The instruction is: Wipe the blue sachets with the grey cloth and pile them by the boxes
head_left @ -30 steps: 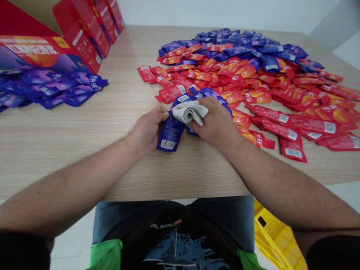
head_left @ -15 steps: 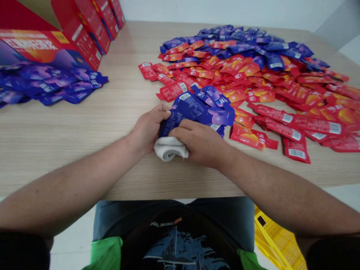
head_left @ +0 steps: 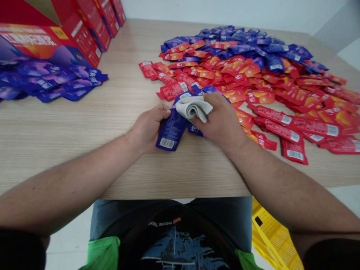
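At the middle of the desk (head_left: 84, 123), my left hand (head_left: 149, 128) pinches a blue sachet (head_left: 171, 131), its long axis slanting near-left to far-right, while my right hand (head_left: 219, 120) clasps a folded grey cloth (head_left: 194, 108) against the sachet's far end.

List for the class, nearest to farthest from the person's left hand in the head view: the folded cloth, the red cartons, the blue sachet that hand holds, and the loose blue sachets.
1. Blue sachet: in the left hand, touching it.
2. Folded cloth: just right, in the right hand.
3. Loose blue sachets: on the table, left.
4. Red cartons: back left.
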Motion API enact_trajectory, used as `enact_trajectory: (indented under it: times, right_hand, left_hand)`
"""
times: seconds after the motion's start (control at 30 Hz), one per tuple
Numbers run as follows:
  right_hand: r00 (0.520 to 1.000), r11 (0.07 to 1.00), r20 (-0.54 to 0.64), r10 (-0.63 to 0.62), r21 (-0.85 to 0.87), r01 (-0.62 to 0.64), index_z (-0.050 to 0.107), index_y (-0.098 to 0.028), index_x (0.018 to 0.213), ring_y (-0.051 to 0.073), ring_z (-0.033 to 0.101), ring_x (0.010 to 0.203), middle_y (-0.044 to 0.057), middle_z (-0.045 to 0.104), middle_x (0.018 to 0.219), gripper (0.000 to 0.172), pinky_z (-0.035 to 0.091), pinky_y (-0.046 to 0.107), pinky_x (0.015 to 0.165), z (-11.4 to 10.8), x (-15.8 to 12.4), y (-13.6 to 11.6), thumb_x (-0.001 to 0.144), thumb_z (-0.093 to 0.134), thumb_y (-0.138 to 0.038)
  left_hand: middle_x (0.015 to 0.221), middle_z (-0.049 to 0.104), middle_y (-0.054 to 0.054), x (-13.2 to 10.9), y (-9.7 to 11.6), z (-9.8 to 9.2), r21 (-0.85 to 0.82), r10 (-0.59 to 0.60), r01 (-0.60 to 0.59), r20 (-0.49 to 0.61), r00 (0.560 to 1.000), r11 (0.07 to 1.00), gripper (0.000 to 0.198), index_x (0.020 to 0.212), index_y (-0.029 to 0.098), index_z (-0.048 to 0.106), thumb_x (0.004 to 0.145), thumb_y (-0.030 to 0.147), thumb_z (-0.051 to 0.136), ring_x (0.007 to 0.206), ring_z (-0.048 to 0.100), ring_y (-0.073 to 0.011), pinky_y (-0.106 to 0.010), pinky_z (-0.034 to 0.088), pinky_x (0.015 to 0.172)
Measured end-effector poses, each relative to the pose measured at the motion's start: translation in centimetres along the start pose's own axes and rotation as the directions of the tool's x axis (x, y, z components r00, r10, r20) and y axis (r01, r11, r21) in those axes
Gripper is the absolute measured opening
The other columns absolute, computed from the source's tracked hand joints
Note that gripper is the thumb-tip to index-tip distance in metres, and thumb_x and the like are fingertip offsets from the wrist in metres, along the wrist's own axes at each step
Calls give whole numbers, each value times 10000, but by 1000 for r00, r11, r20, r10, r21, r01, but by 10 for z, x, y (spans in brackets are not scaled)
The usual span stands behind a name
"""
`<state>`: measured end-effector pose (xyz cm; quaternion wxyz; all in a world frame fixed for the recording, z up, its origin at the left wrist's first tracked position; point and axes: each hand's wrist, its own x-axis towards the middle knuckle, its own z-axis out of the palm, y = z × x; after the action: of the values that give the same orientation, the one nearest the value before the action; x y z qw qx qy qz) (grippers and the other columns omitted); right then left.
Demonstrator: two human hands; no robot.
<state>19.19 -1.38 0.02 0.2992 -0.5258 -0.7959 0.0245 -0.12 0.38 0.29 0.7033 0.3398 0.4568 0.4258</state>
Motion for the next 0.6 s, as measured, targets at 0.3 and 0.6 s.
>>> enact_trajectory:
  times: [0.3, 0.6]
  right_hand:
    - [979, 999, -201, 22, -45, -31, 686, -213, 1022, 322, 658, 947, 114, 710, 970, 233, 527, 458, 814, -15, 7, 17, 921, 611, -409]
    - [990, 997, -138, -18, 77, 29, 686, -281, 982, 336, 679, 840, 101, 703, 876, 203, 540, 461, 673, -10, -2, 14, 863, 606, -425]
  left_hand:
    - [625, 521, 15, -4, 21, -7, 59, 57, -58, 12, 998, 997, 116, 783, 195, 505, 775, 100, 570, 517, 492, -127, -257, 427, 510]
    - [683, 457, 34, -14, 84, -98, 625, 562, -491, 100, 821, 606, 132, 808, 213, 492, 888, 251, 591, 603, 403, -128, -268, 329, 585]
